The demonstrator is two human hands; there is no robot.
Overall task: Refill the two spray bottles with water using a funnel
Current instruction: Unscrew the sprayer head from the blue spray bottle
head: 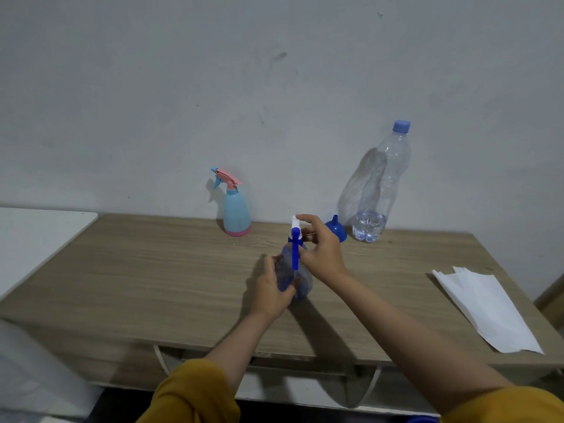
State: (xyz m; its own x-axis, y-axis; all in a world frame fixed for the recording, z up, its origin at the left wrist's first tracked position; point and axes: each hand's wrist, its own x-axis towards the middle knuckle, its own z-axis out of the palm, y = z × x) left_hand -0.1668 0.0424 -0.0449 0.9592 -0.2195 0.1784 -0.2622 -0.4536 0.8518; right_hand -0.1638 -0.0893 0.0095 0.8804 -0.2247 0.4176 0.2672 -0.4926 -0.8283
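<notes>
A clear blue spray bottle (302,280) stands in the middle of the wooden table (152,270). My left hand (271,293) grips its body from the left. My right hand (320,250) holds its white and blue spray head (295,239) at the neck. A light blue spray bottle with a pink trigger (235,209) stands apart at the back by the wall. A blue funnel (335,228) rests upside down behind my right hand. Beside the funnel stands a large clear water bottle (378,190) with a blue cap and a little water at the bottom.
White paper sheets (488,306) lie on the table's right side near the edge. A white surface (39,236) adjoins the table on the left. The grey wall runs right behind the table.
</notes>
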